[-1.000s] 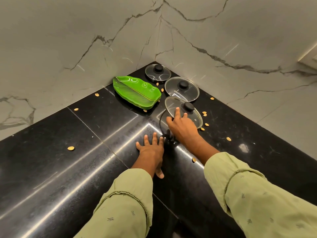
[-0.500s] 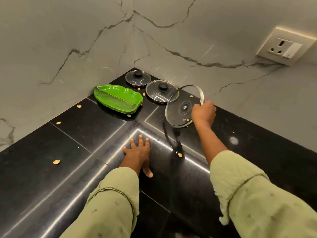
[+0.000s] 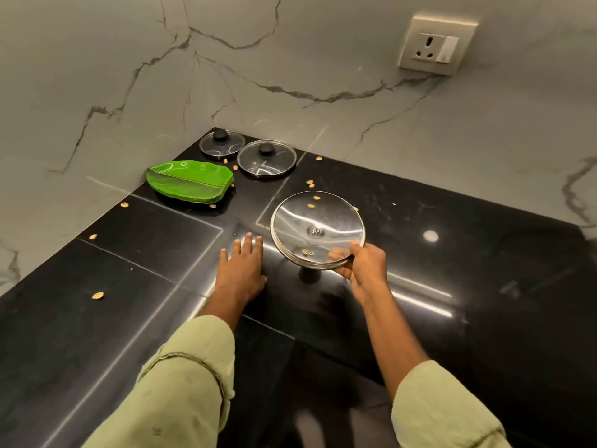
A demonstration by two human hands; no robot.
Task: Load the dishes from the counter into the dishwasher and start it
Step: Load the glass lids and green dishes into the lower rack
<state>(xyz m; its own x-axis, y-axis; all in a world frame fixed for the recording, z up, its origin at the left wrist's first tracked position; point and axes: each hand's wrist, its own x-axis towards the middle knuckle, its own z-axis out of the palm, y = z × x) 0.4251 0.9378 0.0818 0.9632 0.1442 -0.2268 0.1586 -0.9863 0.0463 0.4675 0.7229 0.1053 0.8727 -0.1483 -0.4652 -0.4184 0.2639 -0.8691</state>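
I see a glossy black stone tabletop [image 3: 452, 286], clear glass lids [image 3: 318, 229] with metal rims, a shiny green plastic plate [image 3: 190, 182], and matt marble walls [image 3: 97, 76].

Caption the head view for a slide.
Right hand grips upturned round glass lid over black counter; left hand rests flat.

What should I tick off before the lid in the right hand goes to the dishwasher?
1. Grip: right hand pinches the large glass lid at its rim: ok.
2. Lid lifted off the counter, underside up: ok.
3. Left hand flat on the counter, holding nothing: ok.
4. Counter emptied: small lid, middle lid and green leaf plate lie there unloaded: not ok.
5. Dishwasher open and ready: not in view: cannot tell.
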